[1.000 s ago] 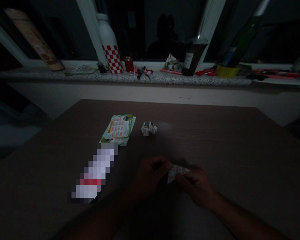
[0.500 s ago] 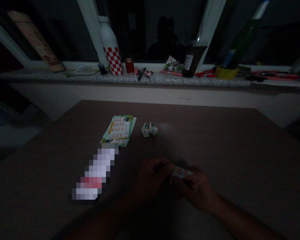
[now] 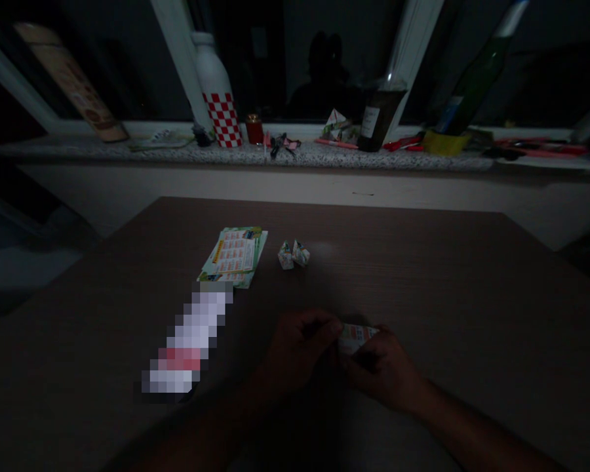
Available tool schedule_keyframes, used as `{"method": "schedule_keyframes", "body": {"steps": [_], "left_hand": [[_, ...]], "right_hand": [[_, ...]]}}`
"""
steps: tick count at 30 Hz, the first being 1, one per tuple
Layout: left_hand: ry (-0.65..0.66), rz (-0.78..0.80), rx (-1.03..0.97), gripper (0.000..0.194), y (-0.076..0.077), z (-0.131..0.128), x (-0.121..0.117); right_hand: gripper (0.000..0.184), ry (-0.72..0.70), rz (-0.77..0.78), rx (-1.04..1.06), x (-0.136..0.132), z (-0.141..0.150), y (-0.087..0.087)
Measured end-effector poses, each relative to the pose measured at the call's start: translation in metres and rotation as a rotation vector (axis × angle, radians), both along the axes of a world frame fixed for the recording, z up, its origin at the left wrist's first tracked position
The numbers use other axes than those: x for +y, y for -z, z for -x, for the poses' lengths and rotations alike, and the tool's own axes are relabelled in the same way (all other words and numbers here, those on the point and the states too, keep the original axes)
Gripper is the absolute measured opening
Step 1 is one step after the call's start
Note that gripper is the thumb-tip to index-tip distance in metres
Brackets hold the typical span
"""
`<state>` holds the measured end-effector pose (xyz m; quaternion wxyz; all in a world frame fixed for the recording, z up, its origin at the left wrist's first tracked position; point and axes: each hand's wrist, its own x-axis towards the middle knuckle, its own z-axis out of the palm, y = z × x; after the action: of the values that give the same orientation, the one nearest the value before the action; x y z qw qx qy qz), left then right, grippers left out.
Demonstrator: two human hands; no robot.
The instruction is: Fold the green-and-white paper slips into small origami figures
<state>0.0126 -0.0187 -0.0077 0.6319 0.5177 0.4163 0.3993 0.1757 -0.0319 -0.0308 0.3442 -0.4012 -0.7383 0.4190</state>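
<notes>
Showing print too small to read, folded paper [image 3: 354,336] is held near, right of centre: left edge pinched by left hand [image 3: 299,344], right end by right hand [image 3: 393,373], fingers curled closed. Card stack [image 3: 233,252], farther left, is printed, illegible. Cup label [image 3: 370,122] can't be read.

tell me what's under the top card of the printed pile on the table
Parts of other printed cards show beyond the right and lower edges of the top card. Their covered middles and exact number can't be seen.
</notes>
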Motion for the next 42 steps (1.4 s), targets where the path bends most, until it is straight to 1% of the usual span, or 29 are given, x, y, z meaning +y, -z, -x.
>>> {"method": "schedule_keyframes", "body": {"steps": [3,6,9,11,14,17,20,24,26,27,29,31,33,39,42], "left_hand": [[-0.002,0.020,-0.026,0.026,0.003,0.001,0.001],[0.012,0.072,-0.084,0.025,0.006,0.001,0.002],[-0.019,0.166,-0.164,0.023,0.011,0.001,0.004],[-0.038,0.247,-0.243,0.021,0.013,0.001,0.006],[-0.045,0.358,-0.344,0.020,0.013,0.001,0.007],[-0.016,0.441,-0.385,0.022,0.008,0.000,0.008],[0.018,0.496,-0.416,0.022,0.005,0.000,0.009],[0.044,0.523,-0.442,0.023,0.005,0.001,0.009],[0.002,0.477,-0.396,0.022,0.007,0.001,0.008],[-0.027,0.429,-0.349,0.021,0.007,0.001,0.007],[-0.055,0.279,-0.222,0.020,0.007,0.001,0.005],[-0.049,0.109,-0.099,0.020,0.006,0.001,0.002],[-0.033,-0.015,-0.017,0.022,0.005,0.002,-0.001],[0.004,-0.180,0.092,0.024,0.007,0.000,-0.007],[0.034,-0.196,0.127,0.025,0.009,-0.001,-0.008]], "right_hand": [[0.030,-0.009,-0.041,0.006,0.000,0.000,-0.001],[0.030,-0.010,-0.070,-0.001,-0.001,0.000,-0.002],[0.030,-0.040,-0.095,0.041,-0.002,-0.002,0.000],[0.026,-0.032,-0.110,0.088,-0.002,-0.004,0.001],[0.021,-0.009,-0.082,0.170,-0.001,-0.006,0.002],[0.017,0.000,-0.046,0.227,0.001,-0.005,0.000],[0.017,0.001,-0.010,0.231,0.001,-0.005,-0.001],[0.018,-0.017,0.028,0.221,0.000,-0.006,0.001],[0.015,0.016,0.017,0.215,0.000,-0.006,0.003],[0.013,0.045,0.010,0.212,0.001,-0.007,0.004],[0.008,0.093,0.003,0.197,0.002,-0.007,0.006],[0.005,0.121,-0.007,0.176,0.004,-0.006,0.006],[0.003,0.134,-0.025,0.167,0.005,-0.006,0.006],[0.005,0.129,-0.057,0.178,0.003,-0.004,0.010],[0.010,0.128,-0.073,0.173,0.001,-0.003,0.009]]}}
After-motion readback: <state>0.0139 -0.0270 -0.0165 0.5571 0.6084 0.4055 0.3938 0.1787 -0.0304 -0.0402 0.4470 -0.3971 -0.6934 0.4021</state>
